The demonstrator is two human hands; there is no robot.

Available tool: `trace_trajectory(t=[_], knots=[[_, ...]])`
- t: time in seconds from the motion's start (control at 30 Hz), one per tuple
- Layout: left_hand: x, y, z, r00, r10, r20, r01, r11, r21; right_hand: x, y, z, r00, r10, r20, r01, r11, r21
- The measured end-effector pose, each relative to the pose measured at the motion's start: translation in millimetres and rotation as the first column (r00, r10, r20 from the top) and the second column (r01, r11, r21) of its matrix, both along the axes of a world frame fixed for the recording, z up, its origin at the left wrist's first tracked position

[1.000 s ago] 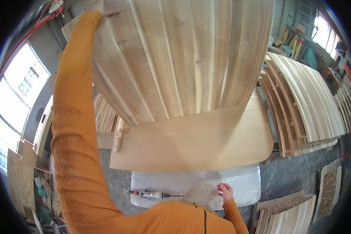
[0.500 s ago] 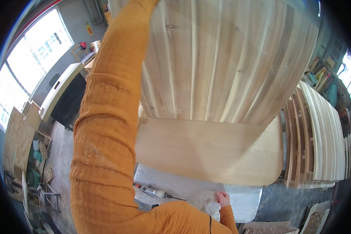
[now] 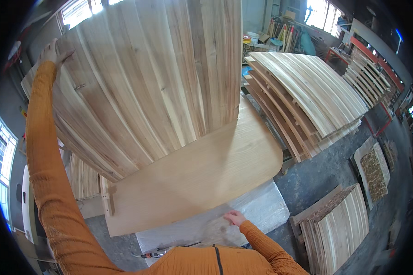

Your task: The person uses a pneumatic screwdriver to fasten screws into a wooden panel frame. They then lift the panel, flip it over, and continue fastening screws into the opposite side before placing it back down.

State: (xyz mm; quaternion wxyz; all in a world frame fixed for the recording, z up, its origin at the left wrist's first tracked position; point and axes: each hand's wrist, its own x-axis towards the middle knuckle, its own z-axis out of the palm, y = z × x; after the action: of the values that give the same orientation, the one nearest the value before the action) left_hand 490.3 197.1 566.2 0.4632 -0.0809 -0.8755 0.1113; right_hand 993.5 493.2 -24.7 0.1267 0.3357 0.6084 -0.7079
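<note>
A large panel of glued wooden boards (image 3: pixel 147 82) stands tilted up on its lower edge. My left hand (image 3: pixel 53 51) reaches high and grips the panel's upper left edge, the orange sleeve stretched along it. Under the panel lies a smooth light wooden tabletop with rounded corners (image 3: pixel 202 178). My right hand (image 3: pixel 234 217) rests low on a white foam-like sheet (image 3: pixel 261 206) in front of the tabletop, fingers curled on its surface, holding nothing that I can see.
A stack of similar board panels (image 3: pixel 307 96) lies to the right. More panels (image 3: pixel 344 224) lean at the lower right. A hand tool (image 3: pixel 160 252) lies on the white sheet near my chest. Racks of boards (image 3: pixel 376 73) line the far right.
My view has swung to the right. The raised panel stays held by my left hand, and my right hand stays on the white sheet.
</note>
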Motion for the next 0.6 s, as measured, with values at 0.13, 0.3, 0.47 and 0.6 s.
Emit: trace_trajectory(t=[0.13,0.3,0.47,0.6], knots=[[14.2,1.6,0.3,0.988,0.117,0.098,-0.118,0.993,0.002,3.2,0.8,-2.1,0.999,0.032,0.021,-0.032,0.999,0.006],[65.9,3.2,6.6,0.990,0.128,0.063,-0.128,0.992,-0.008,-3.9,5.9,12.4,0.994,0.088,-0.057,-0.087,0.996,0.022],[132.1,0.3,-2.9,0.997,0.079,0.015,-0.079,0.997,0.011,-39.2,26.6,101.0,0.968,0.028,-0.249,-0.051,0.995,-0.087],[203.9,1.5,-10.8,0.997,-0.006,-0.079,0.006,1.000,-0.003,-44.9,42.0,196.8,0.871,-0.088,-0.483,-0.070,0.951,-0.300]])
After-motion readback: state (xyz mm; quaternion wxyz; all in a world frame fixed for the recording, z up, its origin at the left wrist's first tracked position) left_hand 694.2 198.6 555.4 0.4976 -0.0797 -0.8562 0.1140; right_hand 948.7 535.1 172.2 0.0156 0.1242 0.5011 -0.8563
